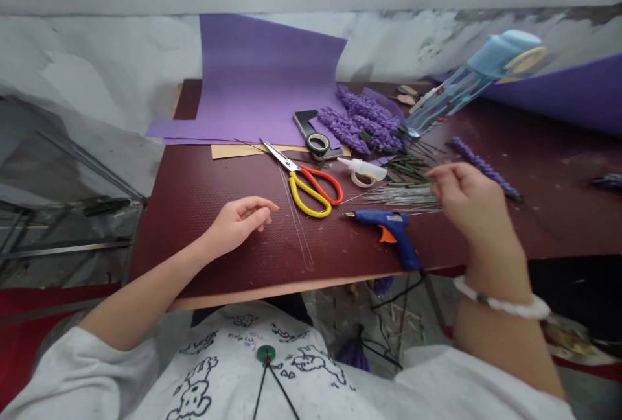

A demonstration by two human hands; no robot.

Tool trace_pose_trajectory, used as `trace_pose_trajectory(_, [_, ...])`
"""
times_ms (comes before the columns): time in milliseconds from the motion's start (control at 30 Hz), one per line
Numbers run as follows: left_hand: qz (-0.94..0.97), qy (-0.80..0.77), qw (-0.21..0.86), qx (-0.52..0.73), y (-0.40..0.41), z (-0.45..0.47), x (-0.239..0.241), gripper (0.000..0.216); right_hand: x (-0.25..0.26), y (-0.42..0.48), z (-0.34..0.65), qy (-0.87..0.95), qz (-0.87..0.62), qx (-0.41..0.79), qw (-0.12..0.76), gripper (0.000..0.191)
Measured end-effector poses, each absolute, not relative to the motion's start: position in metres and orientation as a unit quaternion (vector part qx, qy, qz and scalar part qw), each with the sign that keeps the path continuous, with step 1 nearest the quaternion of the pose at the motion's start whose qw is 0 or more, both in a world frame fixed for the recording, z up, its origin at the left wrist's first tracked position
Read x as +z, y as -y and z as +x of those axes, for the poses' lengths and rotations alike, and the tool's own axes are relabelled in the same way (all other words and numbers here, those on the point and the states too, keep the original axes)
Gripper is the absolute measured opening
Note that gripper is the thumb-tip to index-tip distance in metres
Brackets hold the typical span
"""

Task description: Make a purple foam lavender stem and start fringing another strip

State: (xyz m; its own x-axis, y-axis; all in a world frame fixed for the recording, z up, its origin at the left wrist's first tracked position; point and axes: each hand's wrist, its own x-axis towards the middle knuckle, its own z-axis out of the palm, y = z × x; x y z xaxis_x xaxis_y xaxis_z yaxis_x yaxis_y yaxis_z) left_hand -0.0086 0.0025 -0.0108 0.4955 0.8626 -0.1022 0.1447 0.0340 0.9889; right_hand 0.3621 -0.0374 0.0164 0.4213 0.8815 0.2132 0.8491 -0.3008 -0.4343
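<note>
Silver wires [398, 197] lie bundled on the table [194, 180], apparently for easy reach, beside the right hand [469, 198], fingers pinched, whether on anything I cannot tell, the left hand [238, 220] slack and empty near the scissors [291, 165].

Scissors [293, 167] have glossy metal blades [279, 155]; the paper [272, 76] looks matt.

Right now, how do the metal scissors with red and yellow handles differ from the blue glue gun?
The scissors have two looped handles; the glue gun has one grip. The scissors point diagonally away from the person; the glue gun points left. Both lie on the maroon table.
</note>
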Motion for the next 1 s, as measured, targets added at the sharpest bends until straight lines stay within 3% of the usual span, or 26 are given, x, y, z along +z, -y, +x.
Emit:
trace_pose_trajectory(67, [0.649, -0.401, 0.58, 0.285, -0.001, -0.008, -0.011, 0.024, 0.016, 0.069, 0.35, 0.55, -0.744, 0.201, 0.32, 0.032])
trace_pose_trajectory(133, [0.669, -0.401, 0.564, 0.272, 0.001, -0.007, -0.01, 0.025, 0.009, 0.095, 0.339, 0.554, -0.728, 0.277, 0.294, 0.052])
trace_pose_trajectory(300, [0.696, -0.398, 0.54, 0.254, 0.004, -0.005, -0.009, 0.024, -0.03, 0.119, 0.33, 0.486, -0.837, 0.118, 0.222, 0.074])
trace_pose_trajectory(500, [0.709, -0.395, 0.528, 0.252, 0.004, -0.003, -0.013, 0.022, -0.054, 0.112, 0.324, 0.489, -0.843, 0.058, 0.218, 0.071])
trace_pose_trajectory(767, [0.716, -0.41, 0.502, 0.257, 0.003, -0.002, -0.014, 0.024, -0.048, 0.104, 0.29, 0.482, -0.863, -0.018, 0.149, 0.089])
trace_pose_trajectory(867, [0.727, -0.419, 0.475, 0.263, 0.0, -0.003, -0.015, 0.024, -0.052, 0.1, 0.285, 0.467, -0.865, -0.04, 0.177, 0.083])
trace_pose_trajectory(1000, [0.738, -0.429, 0.455, 0.254, -0.002, -0.003, -0.014, 0.026, -0.061, 0.1, 0.293, 0.455, -0.845, -0.019, 0.28, 0.079])
